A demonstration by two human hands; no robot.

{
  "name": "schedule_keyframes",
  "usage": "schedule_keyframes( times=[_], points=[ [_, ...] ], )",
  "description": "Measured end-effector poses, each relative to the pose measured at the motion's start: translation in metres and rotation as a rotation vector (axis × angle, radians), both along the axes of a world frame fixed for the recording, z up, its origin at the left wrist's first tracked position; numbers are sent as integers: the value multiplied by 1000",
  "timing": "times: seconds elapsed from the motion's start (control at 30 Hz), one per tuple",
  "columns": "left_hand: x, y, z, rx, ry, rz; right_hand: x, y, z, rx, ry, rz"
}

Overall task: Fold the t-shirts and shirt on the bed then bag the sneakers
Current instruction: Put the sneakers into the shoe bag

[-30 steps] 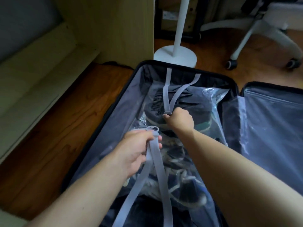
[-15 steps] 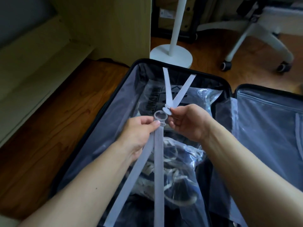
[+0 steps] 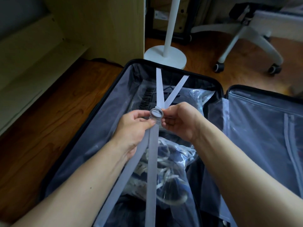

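Joining round grey plastic buckle w/ left hand & right hand pinching both halves, strapping bagged dark sneakers under buckle so nothing slides.

The wooden floor carries an open suitcase (lined grey), a white stand base and chair castors.

over the open suitcase on the wooden floor, the left hand pinches the ring buckle of the near straps while the right hand pinches the far straps at it, above bagged sneakers inside.
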State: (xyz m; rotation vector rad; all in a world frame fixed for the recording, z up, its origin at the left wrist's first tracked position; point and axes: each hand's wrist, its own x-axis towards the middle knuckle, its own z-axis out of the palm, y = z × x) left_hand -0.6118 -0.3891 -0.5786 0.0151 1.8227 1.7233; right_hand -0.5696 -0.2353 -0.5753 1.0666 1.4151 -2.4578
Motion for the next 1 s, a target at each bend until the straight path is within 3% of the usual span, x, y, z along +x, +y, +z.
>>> schedule_keyframes(
  times=[0.23, 0.43, 0.77, 0.83, 0.93, 1.0],
  points=[
    [-3, 6, 6, 21, -141, -6, 9, 12, -3, -132, 39, -8],
    [-8, 7, 4, -23, -107, 4, 9, 11, -7, -126, 75, 9],
    [-13, 10, 20, 3, -239, -231, 10, 23, -9, -274, 94, 58],
    [-10, 10, 17, -12, -210, -213, 11, 23, -10, -242, 83, 61],
    [-11, 12, 13, -72, -13, -201, 12, 25, -3, -212, 94, 96],
    [-12, 13, 15, -113, 76, -229, 8, 27, 6, -72, 96, 137]
  ],
)
